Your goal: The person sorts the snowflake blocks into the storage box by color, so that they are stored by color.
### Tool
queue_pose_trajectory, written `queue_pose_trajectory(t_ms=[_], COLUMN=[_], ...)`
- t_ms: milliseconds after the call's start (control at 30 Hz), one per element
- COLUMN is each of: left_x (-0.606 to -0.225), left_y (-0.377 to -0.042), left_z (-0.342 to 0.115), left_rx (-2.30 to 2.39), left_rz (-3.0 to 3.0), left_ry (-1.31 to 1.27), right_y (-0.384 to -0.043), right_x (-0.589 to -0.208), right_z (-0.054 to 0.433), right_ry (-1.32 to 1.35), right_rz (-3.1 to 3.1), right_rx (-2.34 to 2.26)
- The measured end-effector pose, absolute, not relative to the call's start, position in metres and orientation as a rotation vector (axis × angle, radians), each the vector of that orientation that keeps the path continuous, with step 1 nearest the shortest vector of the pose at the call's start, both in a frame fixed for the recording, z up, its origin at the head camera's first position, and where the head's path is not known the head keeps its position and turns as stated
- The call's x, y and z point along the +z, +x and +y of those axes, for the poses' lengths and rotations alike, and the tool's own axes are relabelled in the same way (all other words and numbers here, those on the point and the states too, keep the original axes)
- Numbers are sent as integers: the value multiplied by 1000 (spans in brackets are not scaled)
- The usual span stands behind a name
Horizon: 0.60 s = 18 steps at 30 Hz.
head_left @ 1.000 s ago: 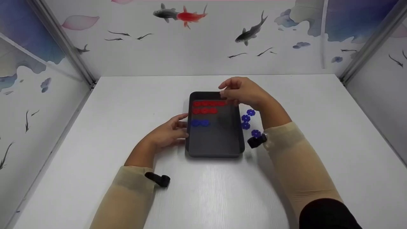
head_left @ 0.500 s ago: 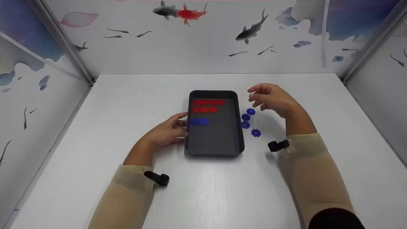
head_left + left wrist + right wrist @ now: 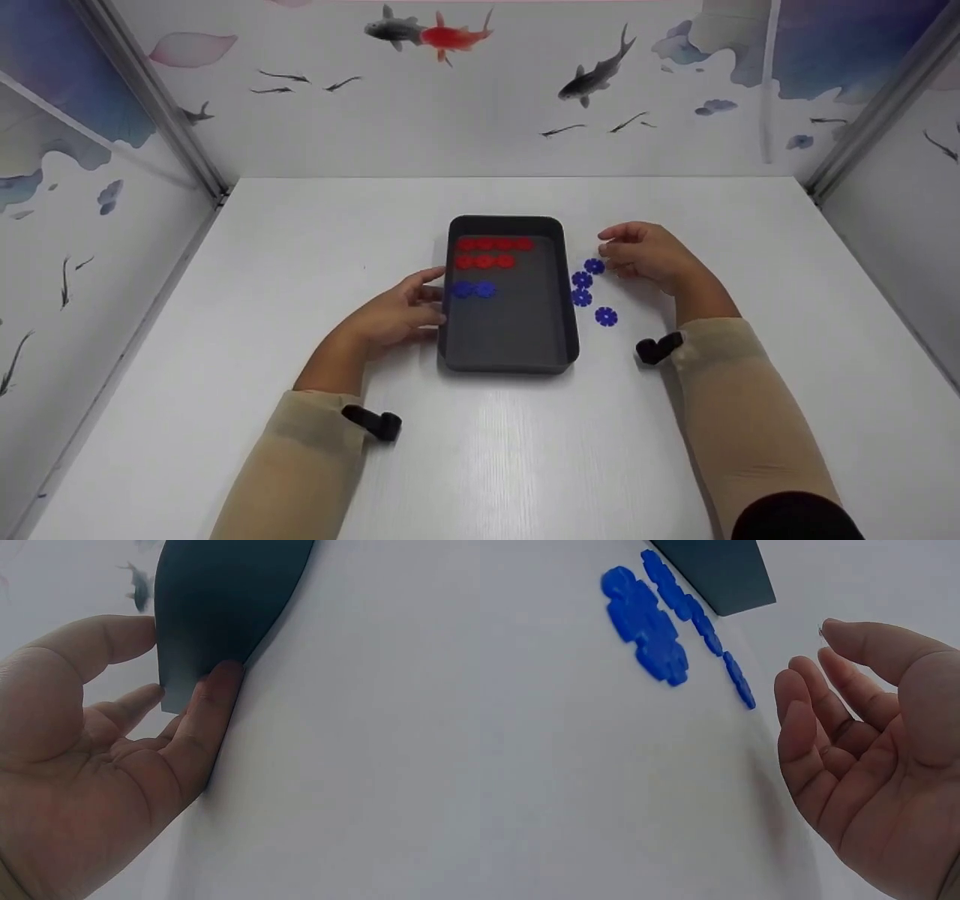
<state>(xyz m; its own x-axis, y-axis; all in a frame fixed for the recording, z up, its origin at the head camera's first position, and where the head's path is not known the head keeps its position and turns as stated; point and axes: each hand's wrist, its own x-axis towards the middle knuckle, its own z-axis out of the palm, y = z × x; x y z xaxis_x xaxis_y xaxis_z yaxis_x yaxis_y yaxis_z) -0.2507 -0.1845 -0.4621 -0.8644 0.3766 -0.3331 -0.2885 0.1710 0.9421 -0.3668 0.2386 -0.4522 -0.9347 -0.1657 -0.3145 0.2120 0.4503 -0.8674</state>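
A dark grey rectangular tray (image 3: 510, 330) lies on the white table. My left hand (image 3: 394, 315) rests against its left wall, fingertips and thumb touching the side, as the left wrist view also shows. Inside the tray are two rows of red flower-shaped discs (image 3: 484, 262) along the left and far part, and below them a pair of blue flower-shaped discs (image 3: 485, 289). Several more blue discs (image 3: 606, 316) lie on the table just right of the tray. Beside and slightly beyond these is my right hand (image 3: 649, 255), loosely curled with nothing between thumb and fingers.
White panels printed with fish (image 3: 596, 75) and petals enclose the table at the back and sides. Metal posts (image 3: 161, 97) stand at the corners. Each sleeve carries a small black wrist camera (image 3: 658, 349).
My right hand has moved from over the tray's far right corner out to the right, then lower, close to the loose blue discs. The left hand stays at the tray's wall.
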Motion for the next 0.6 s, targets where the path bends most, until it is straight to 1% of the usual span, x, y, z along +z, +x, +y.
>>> queue_pose_trajectory(t_ms=[100,267,600], left_x=[-462,-464,-465], left_y=[-252,-251,-253], left_z=[-184,-184,-184], left_rx=[1737,1742,1751], left_rz=[1949,1948,1945], left_ry=[87,84,81], right_y=[-368,-368,-368], right_x=[-458,-464,-463], right_z=[243,245,236], right_ry=[30,-69,-129], right_rz=[2364,2403,2530], right_rx=[-1452,-1352,-1168])
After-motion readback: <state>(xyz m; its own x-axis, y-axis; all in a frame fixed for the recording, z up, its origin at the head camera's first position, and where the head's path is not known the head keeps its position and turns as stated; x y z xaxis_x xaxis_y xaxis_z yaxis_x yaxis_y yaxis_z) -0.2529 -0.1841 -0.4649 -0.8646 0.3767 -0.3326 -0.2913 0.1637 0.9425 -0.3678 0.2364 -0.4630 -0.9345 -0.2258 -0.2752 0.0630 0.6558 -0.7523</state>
